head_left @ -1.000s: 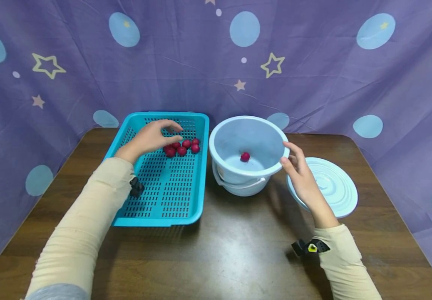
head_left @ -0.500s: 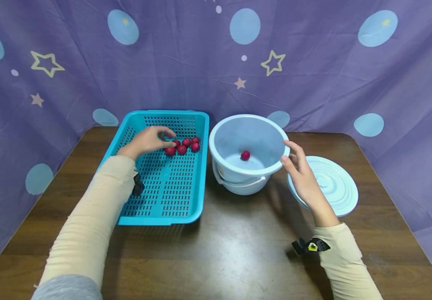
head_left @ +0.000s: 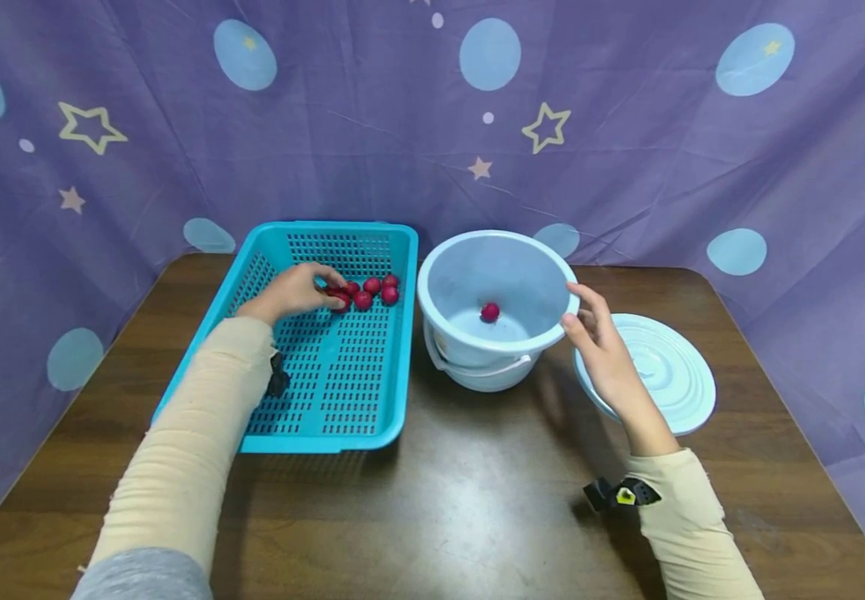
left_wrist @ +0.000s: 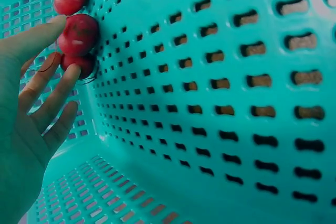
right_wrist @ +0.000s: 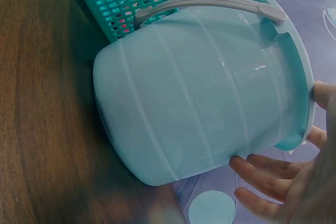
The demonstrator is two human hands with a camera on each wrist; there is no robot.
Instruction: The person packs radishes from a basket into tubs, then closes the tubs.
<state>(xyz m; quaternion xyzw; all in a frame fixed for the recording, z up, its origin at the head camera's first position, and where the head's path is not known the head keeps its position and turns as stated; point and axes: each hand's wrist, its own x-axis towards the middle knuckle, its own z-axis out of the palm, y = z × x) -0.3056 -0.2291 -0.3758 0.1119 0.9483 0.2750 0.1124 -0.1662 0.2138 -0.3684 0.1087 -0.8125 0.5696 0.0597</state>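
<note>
Several red radishes (head_left: 363,300) lie together toward the far right part of a turquoise perforated basket (head_left: 395,400). My left hand (head_left: 293,290) reaches into the basket at the leftmost radishes. In the left wrist view, its thumb and extended fingers (left_wrist: 58,95) are spread around one radish (left_wrist: 80,34), fingertips touching another beneath it; no firm grip shows. My right hand (head_left: 603,354) holds the pale blue bucket (head_left: 477,340) by its right rim, other fingers against the outer wall in the right wrist view. One radish (head_left: 490,312) lies on the bucket's bottom.
A round pale blue lid (head_left: 672,375) lies on the wooden table (head_left: 470,500) right of the bucket, partly behind my right hand. The bucket's handle (right_wrist: 210,1) hangs down its front. A purple patterned curtain (head_left: 372,125) stands behind the table.
My left hand has come down and slightly left onto the leftmost radishes, its thumb and fingers closer to them. The right hand and the bucket stay where they were.
</note>
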